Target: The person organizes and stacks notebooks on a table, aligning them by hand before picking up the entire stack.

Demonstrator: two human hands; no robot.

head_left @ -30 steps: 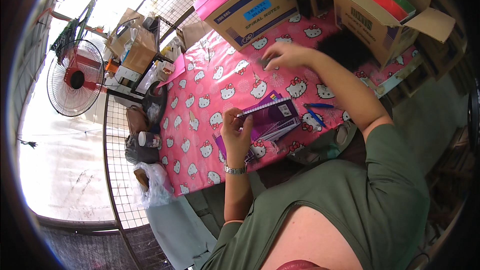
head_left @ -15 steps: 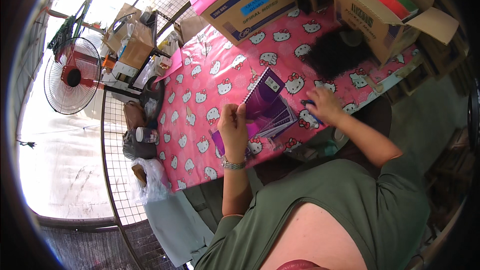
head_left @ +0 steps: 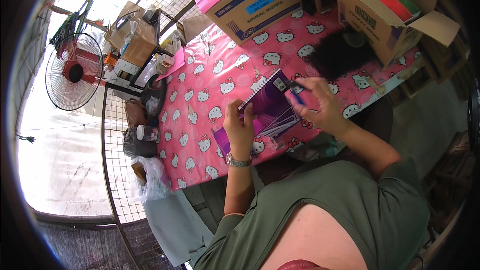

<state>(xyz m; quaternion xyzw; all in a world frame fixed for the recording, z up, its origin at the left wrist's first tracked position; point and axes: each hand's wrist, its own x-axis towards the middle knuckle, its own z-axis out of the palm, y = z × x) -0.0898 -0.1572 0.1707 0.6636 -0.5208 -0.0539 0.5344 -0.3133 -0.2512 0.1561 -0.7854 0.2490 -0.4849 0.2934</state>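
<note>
My left hand point(head_left: 238, 123), with a watch at its wrist, is closed on the near end of a purple spiral notebook point(head_left: 267, 101). The notebook is tilted up, its white wire coil along the upper left edge. My right hand point(head_left: 322, 107) grips a small tool with blue handles and a dark head point(head_left: 296, 93); its exact kind is hard to make out. The tool's head is near the far end of the coil; whether it touches is unclear. Fanned purple notebooks point(head_left: 282, 124) lie beneath, and another purple cover point(head_left: 221, 139) shows left of my wrist.
A pink patterned tablecloth point(head_left: 200, 115) covers the table. At the back stand a closed carton point(head_left: 252, 7) and an open carton point(head_left: 367, 25) holding colourful packs. A black furry item point(head_left: 337, 55) lies before them. Along the left are a jar point(head_left: 146, 133), a plastic bag point(head_left: 150, 180) and a fan point(head_left: 75, 72).
My right hand has risen from the table and moved left with the blue-handled tool, up to the notebook's far end. My left hand keeps hold of the notebook, which has shifted slightly.
</note>
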